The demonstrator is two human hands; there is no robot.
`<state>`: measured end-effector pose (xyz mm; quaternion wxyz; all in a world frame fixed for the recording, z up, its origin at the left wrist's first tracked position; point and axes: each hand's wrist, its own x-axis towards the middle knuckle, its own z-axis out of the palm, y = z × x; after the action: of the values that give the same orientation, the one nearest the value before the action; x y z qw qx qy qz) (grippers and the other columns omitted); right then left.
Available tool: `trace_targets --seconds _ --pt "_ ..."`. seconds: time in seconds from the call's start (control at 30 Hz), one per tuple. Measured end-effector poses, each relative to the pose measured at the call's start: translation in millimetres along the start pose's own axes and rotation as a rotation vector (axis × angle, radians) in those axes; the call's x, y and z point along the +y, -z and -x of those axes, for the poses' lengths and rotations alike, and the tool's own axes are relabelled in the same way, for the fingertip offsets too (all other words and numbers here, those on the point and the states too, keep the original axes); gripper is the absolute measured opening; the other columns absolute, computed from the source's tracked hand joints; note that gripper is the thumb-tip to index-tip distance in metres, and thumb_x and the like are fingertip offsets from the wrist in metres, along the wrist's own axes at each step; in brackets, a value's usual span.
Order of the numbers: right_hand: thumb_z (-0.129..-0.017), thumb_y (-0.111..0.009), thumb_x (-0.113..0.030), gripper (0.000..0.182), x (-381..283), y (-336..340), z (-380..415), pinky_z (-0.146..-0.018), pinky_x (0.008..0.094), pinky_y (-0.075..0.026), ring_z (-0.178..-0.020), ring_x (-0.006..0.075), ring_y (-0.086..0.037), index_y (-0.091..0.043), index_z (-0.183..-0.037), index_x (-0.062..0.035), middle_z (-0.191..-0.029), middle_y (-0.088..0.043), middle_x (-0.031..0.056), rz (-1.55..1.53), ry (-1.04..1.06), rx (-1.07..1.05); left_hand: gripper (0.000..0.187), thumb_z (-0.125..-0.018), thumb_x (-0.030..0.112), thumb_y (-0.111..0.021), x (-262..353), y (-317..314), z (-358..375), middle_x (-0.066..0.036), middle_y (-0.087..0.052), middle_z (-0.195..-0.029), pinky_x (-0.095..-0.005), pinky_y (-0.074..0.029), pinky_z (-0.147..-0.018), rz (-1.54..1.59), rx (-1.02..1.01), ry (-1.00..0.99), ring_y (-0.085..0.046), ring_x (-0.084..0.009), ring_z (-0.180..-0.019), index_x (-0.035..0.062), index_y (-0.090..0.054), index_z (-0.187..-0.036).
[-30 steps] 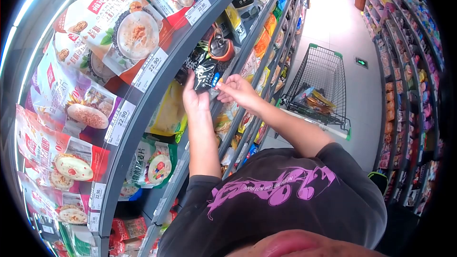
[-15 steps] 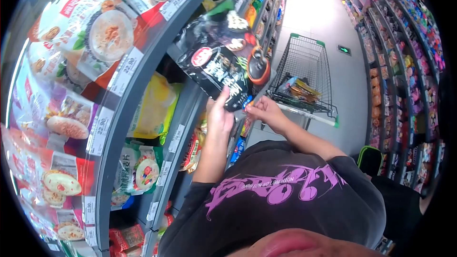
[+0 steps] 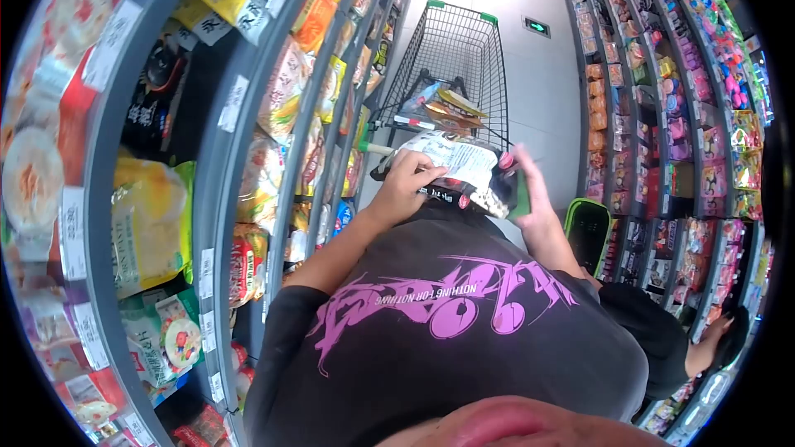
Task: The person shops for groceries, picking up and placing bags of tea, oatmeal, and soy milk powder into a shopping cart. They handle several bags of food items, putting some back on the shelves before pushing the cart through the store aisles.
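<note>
A black and white food bag (image 3: 460, 167) is in front of my chest, its white printed panel facing up and a green end at its right. My left hand (image 3: 404, 189) is closed on the bag's left part, thumb and fingers pressed on the white panel. At the bag's right end, my right hand (image 3: 537, 203) has its fingers stretched out beside the green edge; its fingertips are blurred.
Beyond the bag stands a wire shopping cart (image 3: 455, 50) with several packs (image 3: 451, 108) inside. Shelves of bagged food (image 3: 153, 215) rise at the left, and snack shelves (image 3: 654, 116) line the right. Another person's arm (image 3: 704, 352) shows at lower right, near a green-edged black object (image 3: 588, 236).
The bag has moved away from the left shelf to before my chest and turned to show its white panel. My right hand has shifted right and its fingers have opened. The view has turned.
</note>
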<state>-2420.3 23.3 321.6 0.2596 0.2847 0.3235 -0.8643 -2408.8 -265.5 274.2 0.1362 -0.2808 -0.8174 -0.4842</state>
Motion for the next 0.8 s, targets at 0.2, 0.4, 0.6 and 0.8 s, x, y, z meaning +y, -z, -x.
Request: trace_targets --seconds 0.2,0.4,0.6,0.8 --pt "-0.095 -0.059 -0.006 0.057 -42 17 -73 -0.094 0.0609 -0.066 -0.112 0.0435 -0.075 -0.049 -0.149 0.0092 -0.129 -0.07 0.0298 0.038 -0.154 -0.086 0.065 -0.066 -0.014 -0.07 -47 -34 -52 -0.009 -0.064 -0.114 -0.0423 -0.049 -0.098 -0.093 -0.044 -0.02 -0.06 -0.0342 -0.11 0.0091 -0.079 -0.126" --pt "-0.088 -0.063 0.002 0.042 -114 -3 -183 -0.087 0.0438 -0.064 -0.094 0.0312 -0.078 -0.063 -0.129 0.0143 -0.113 -0.075 0.0239 0.533 0.189 0.15 0.067 -0.075 -0.004 -0.08 -95 -69 -90 -0.015 -0.064 -0.125 -0.0456 -0.05 -0.103 -0.18 0.023 0.211 -0.061 -0.0378 -0.118 0.0063 -0.07 -0.141" --pt "-0.091 -0.062 -0.006 0.05 -167 -26 -338 -0.098 0.0469 -0.058 -0.108 0.0407 -0.076 -0.06 -0.139 0.0058 -0.115 -0.077 0.0288 1.233 0.601 0.201 0.079 -0.086 0.036 -0.085 -206 -85 -31 -0.019 -0.064 -0.138 -0.0601 -0.036 -0.115 -0.823 0.234 0.743 -0.057 -0.0402 -0.132 -0.0007 -0.055 -0.149" --pt "-0.086 -0.067 -0.004 0.071 -184 -14 -496 -0.104 0.0516 -0.055 -0.119 0.049 -0.07 -0.05 -0.155 -0.0055 -0.126 -0.072 0.0333 1.79 0.725 0.057 0.076 -0.097 0.06 -0.067 -238 -95 -22 -0.015 -0.065 -0.131 -0.0569 -0.037 -0.105 -0.99 0.062 1.239 -0.056 -0.0344 -0.128 0.0008 -0.057 -0.144"
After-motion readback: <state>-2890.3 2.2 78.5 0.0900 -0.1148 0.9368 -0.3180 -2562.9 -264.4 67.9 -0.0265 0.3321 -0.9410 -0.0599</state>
